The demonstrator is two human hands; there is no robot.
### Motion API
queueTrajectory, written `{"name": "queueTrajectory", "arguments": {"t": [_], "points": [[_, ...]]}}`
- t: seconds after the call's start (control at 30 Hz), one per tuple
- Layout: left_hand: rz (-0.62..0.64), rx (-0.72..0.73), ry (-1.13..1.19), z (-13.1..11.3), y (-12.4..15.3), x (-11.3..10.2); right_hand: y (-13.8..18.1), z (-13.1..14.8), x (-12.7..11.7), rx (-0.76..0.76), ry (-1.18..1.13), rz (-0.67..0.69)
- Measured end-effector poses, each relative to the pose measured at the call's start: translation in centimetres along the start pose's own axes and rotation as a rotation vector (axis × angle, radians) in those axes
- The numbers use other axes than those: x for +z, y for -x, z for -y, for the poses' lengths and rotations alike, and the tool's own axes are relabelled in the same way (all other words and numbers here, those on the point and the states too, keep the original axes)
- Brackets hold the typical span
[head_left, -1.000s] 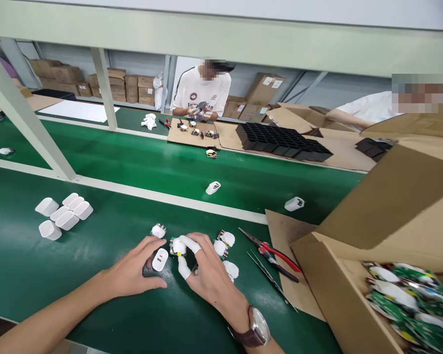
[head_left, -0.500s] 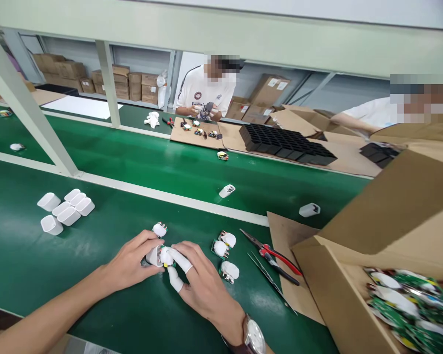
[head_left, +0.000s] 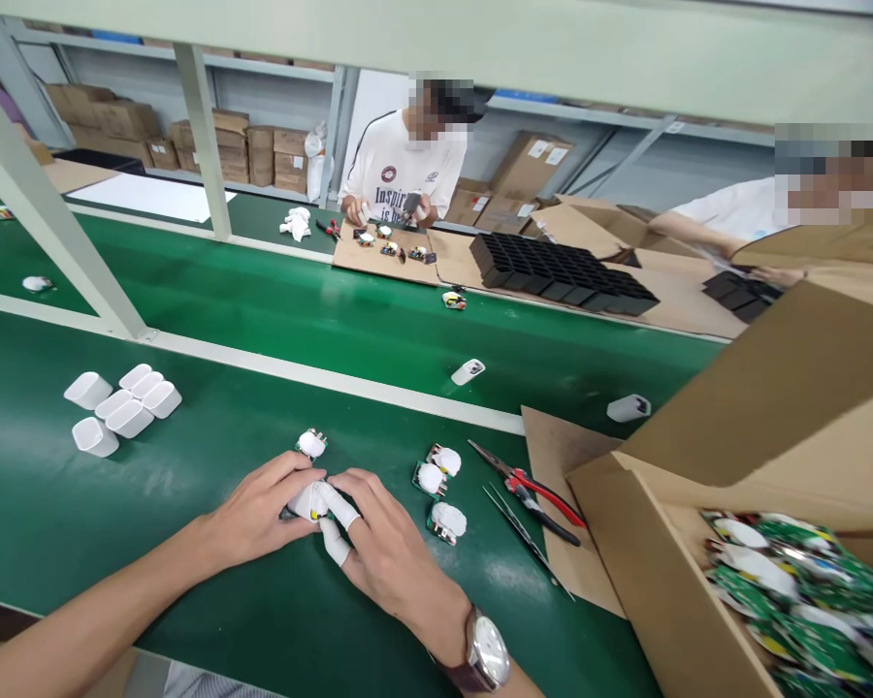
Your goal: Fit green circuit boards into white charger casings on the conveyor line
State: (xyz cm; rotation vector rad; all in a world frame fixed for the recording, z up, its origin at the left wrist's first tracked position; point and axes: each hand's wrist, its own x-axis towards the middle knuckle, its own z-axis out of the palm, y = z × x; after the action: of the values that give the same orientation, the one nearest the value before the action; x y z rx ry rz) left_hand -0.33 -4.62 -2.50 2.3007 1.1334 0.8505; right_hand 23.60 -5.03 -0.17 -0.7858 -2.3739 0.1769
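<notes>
Both my hands meet over one small white charger unit (head_left: 311, 500) on the green bench mat (head_left: 58, 523). My left hand (head_left: 258, 514) pinches its left side with thumb and fingers. My right hand (head_left: 378, 548), with white finger cots on thumb and forefinger, presses against its right side. Loose white plug units with small circuit boards lie close by: one just beyond my hands (head_left: 311, 443) and three to the right (head_left: 436, 485). A cluster of empty white shells (head_left: 120, 412) stands at the left.
Red-handled cutters (head_left: 528, 490) and tweezers (head_left: 524, 553) lie right of my hands beside an open cardboard box (head_left: 647, 572) holding several green circuit boards. White chargers (head_left: 468, 370) ride the green conveyor. Two people work across it, near black trays (head_left: 560, 276).
My hands have come together: the right hand brought the board unit against the white shell held by the left. Chargers on the conveyor have drifted right.
</notes>
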Motion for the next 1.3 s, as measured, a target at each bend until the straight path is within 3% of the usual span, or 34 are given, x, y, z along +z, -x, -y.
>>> {"name": "queueTrajectory", "arguments": {"t": [0.33, 0.47, 0.6, 0.7, 0.8, 0.93, 1.03, 1.13, 1.2, 1.3], "points": [[0.118, -0.179, 0.198, -0.2, 0.5, -0.5, -0.5, 0.3, -0.1, 0.077, -0.115, 0.128], [0.065, 0.031, 0.094, -0.7, 0.3, -1.0, -0.1, -0.3, 0.4, 0.155, -0.202, 0.027], [-0.015, 0.237, -0.067, -0.7, 0.4, -1.0, -0.1, -1.0, 0.3, 0.169, -0.079, -0.091], [-0.016, 0.230, -0.103, -1.4, 0.8, -0.9, -0.1, -1.8, -0.6, 0.166, 0.008, -0.147], [0.098, 0.200, -0.088, -2.3, 0.2, -1.7, -0.1, -2.7, -1.3, 0.214, 0.079, -0.107], [0.076, 0.159, -0.053, -1.1, -5.2, -5.1, -0.8, -2.9, -0.5, 0.190, 0.188, 0.090], [-0.021, -0.089, -0.305, 2.7, -11.9, -8.4, -1.7, -1.9, 1.2, 0.127, 0.227, 0.216], [-0.097, -0.249, -0.414, 7.3, -17.4, -10.6, -1.6, -1.1, 2.5, 0.064, 0.217, 0.245], [-0.111, -0.305, -0.433, 9.7, -19.2, -11.1, -1.1, -1.0, 2.7, 0.042, 0.149, 0.225], [-0.109, -0.336, -0.439, 11.4, -18.9, -11.6, -0.5, -1.4, 2.1, 0.065, 0.014, 0.179]]}}
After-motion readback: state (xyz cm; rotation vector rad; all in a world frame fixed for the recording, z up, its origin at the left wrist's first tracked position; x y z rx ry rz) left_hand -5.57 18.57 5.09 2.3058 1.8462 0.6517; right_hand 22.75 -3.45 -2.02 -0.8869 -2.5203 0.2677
